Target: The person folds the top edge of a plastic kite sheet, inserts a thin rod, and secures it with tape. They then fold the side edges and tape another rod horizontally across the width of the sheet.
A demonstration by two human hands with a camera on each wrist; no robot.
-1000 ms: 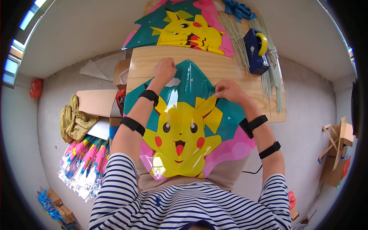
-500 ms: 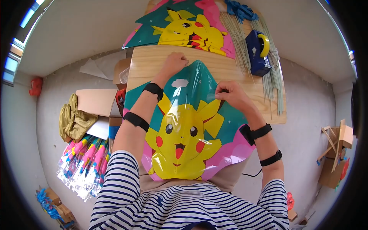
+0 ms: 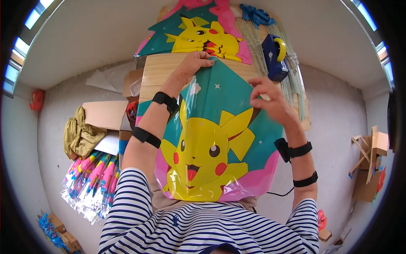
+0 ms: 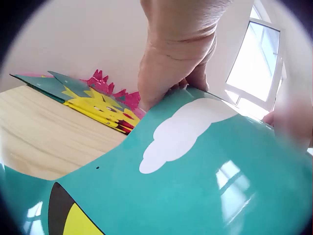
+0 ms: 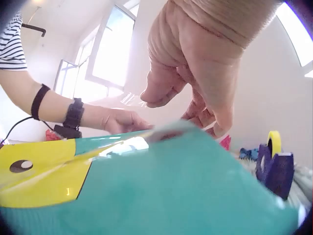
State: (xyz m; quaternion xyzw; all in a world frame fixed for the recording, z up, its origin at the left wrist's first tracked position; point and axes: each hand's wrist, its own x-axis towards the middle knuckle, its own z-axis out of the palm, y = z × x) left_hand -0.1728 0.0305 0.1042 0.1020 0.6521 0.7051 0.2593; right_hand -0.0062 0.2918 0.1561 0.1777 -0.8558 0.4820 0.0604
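A plastic kite sail, glossy and printed with a yellow cartoon character on green and pink, spreads from the person's lap onto the table. My left hand pinches its top corner, with a lengthwise crease running down from there. In the left wrist view the left hand meets the sail's edge beside a white cloud print, its fingertips partly hidden. My right hand hovers by the upper right edge, thumb and fingers apart. From the right wrist view, the right hand hangs loosely curled above the green film.
More printed sails lie stacked at the table's far end. Bundles of thin sticks, a blue tape dispenser and blue strips are at the far right. Folded kites and a cardboard box sit at left.
My left hand has moved right and slightly up and now pinches the top corner. The right hand has left the sail's edge and shifted right with its fingers spreading.
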